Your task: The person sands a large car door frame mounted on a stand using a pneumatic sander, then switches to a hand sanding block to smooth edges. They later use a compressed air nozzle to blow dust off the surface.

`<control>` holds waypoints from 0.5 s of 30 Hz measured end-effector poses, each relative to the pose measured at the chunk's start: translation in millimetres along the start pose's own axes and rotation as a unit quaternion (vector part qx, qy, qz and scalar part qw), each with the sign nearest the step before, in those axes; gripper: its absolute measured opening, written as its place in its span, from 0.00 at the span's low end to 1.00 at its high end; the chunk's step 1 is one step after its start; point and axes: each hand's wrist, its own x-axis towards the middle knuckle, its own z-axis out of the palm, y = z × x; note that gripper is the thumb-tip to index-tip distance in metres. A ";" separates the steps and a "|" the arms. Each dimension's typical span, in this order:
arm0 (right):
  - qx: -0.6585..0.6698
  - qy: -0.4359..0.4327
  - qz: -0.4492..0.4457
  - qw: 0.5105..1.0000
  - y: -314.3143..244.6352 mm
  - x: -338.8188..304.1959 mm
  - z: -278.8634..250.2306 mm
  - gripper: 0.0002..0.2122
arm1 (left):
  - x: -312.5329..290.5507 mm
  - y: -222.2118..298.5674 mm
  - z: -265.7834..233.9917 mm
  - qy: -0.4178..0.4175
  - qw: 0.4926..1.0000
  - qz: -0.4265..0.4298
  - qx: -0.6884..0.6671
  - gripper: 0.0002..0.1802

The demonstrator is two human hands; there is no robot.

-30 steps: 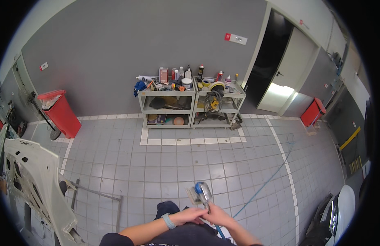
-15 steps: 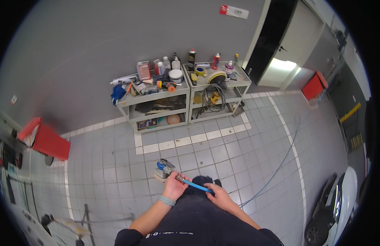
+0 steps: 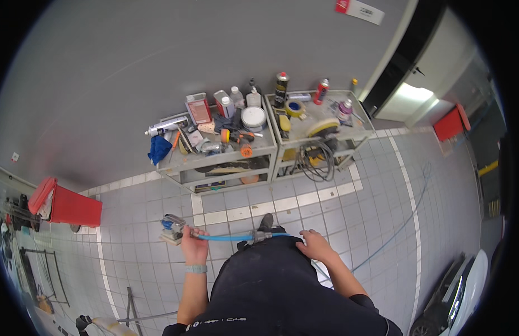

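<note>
A blue and grey sander [image 3: 173, 225] with a squarish pad is at my left, off the end of my left hand [image 3: 194, 242]. The fingers of that hand are curled round the sander's rear, where the hose joins it. A bright blue air hose [image 3: 223, 238] runs right from there across my dark trousers. Partway along it sits a grey metal coupling [image 3: 260, 236]. My right hand [image 3: 315, 246] has its thumb and fingers round the hose beyond the coupling; its grip looks loose.
Two grey metal carts [image 3: 217, 159] stand by the wall with cans, bottles, tape and tools. Red bins [image 3: 75, 205] flank them. The thin hose [image 3: 396, 235] trails across the tiled floor at right. A car [image 3: 458, 297] is at lower right, a metal stand [image 3: 131, 308] at lower left.
My left hand has moved left from the coupling to the sander, which has also shifted left. The hose is stretched between my hands, and my right hand has moved slightly right. The view has shifted.
</note>
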 end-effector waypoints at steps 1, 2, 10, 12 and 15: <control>0.008 -0.008 -0.029 1.000 -6.9 26.2 -11.9 0.21 | 11.7 7.0 9.1 0.001 0.999 0.045 0.031 0.15; 0.011 -0.012 -0.062 0.998 -13.0 53.4 -25.4 0.21 | 22.9 13.5 19.1 0.021 0.994 0.087 0.065 0.15; 0.021 -0.080 -0.022 0.996 -23.8 180.7 -91.6 0.21 | 98.8 42.9 63.9 0.200 0.907 0.243 0.281 0.14; 0.014 -0.094 0.003 0.995 -14.0 198.9 -98.5 0.22 | 135.7 46.6 73.9 0.223 0.891 0.241 0.314 0.17; -0.015 -0.068 0.081 0.994 -3.1 219.2 -101.3 0.22 | 196.5 50.6 90.5 0.208 0.853 0.233 0.419 0.19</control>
